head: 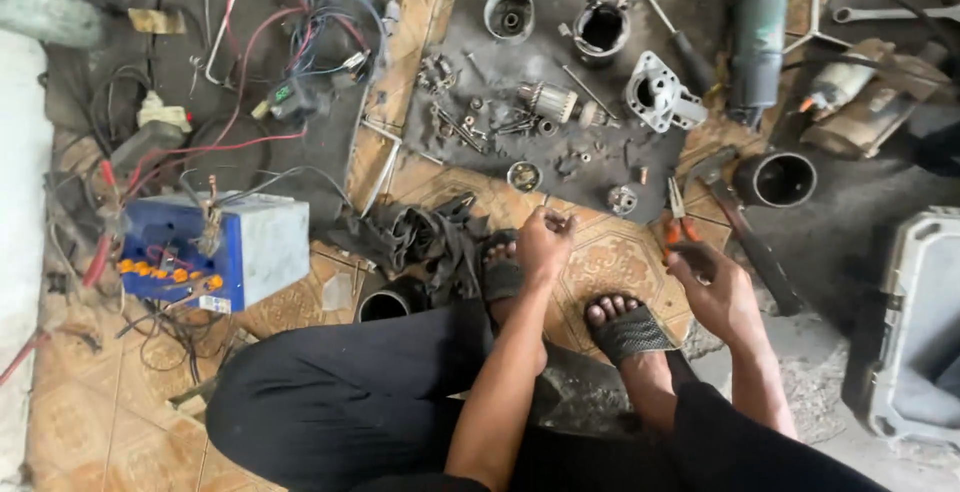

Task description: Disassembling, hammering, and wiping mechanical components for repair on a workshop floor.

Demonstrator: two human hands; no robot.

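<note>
Hands pinching small part [556,220], gripping pliers [678,220]

Black trousers [340,402], black woven sandals [627,334], bare forearms

Not much open room here tbh: bare tile [610,257] is only left at frame centre, between the left hand [543,244] and right hand [718,294]. The upper middle is blocked by loose motor parts [540,117], the left by a battery [215,250] and tangled wires [300,32].
</note>
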